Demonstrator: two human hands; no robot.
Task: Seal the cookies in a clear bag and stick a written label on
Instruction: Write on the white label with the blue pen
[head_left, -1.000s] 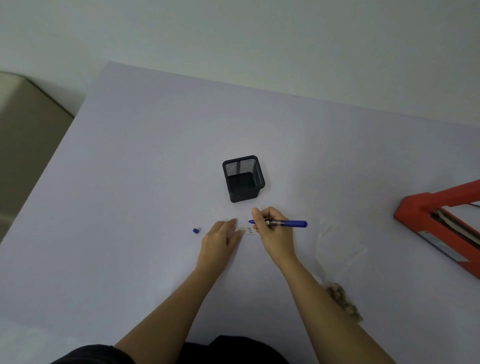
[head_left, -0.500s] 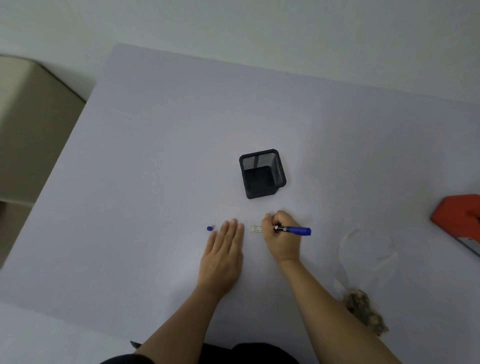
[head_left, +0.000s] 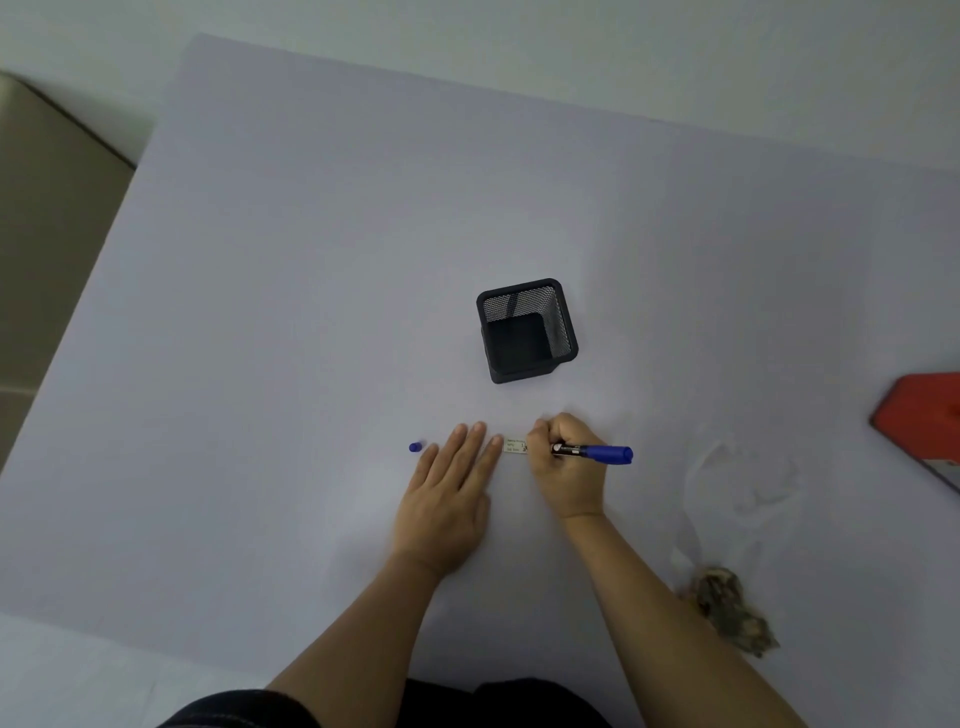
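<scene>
Label (head_left: 514, 445): small strip on table (head_left: 311, 312), between both hands.
Left hand (head_left: 449, 488): flat, fingers straight, fingertips pinning its left end.
Right hand (head_left: 563, 467): curled round blue pen (head_left: 592, 452), tip on strip.
Bagged cookies (head_left: 732, 613): well right.
Advice: pin firmly; small, light strokes.

The pale lilac table (head_left: 311, 312) fills most of the view. Near its middle a small white label (head_left: 514, 446) lies flat. From the label, a black mesh pen holder (head_left: 524, 332) stands upright at 12 o'clock, near but apart. A blue pen cap (head_left: 414, 447) lies at 9 o'clock. The left hand (head_left: 447, 499) lies flat between cap and label. The right hand (head_left: 569, 467), gripping a pen (head_left: 597, 452), rests at the label's 3 o'clock end. Farther toward 3 o'clock lies a crumpled clear bag (head_left: 737, 483), with brown cookies (head_left: 732, 613) in its 5 o'clock end. A red device (head_left: 919, 415) sits at the table's 3 o'clock edge.
</scene>
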